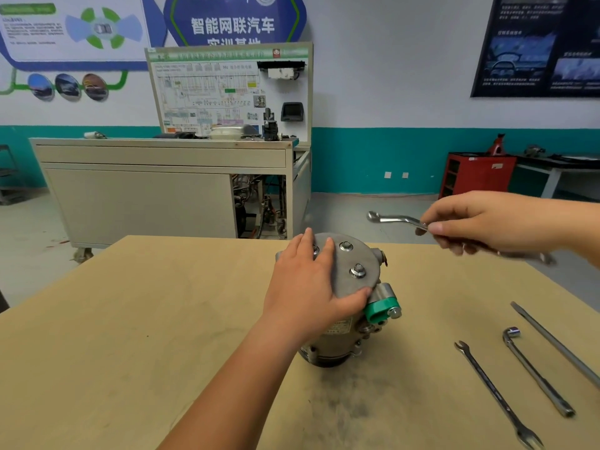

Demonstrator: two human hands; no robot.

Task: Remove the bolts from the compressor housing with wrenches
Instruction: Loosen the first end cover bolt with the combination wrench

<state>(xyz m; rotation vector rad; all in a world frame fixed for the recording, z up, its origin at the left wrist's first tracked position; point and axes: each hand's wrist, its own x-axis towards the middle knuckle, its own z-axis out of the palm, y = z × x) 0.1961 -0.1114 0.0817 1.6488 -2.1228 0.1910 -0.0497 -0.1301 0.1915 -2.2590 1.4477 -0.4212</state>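
Tan table (130, 319) — left hand (302, 287) atop compressor (354, 258), loose wrench (496, 394) nearby.

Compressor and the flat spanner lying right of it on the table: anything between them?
No, the head view shows only bare, smudged tabletop between the compressor and the spanner.

Hands (305, 280) on compressor (344, 287), wrench (394, 219)

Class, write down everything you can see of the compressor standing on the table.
The compressor is a grey metal cylinder standing on end on the wooden table. Its round top plate carries hex bolts, two plainly visible, seated with washers. A green plastic fitting juts from its side. The left hand lies flat on the top plate, fingers straight.
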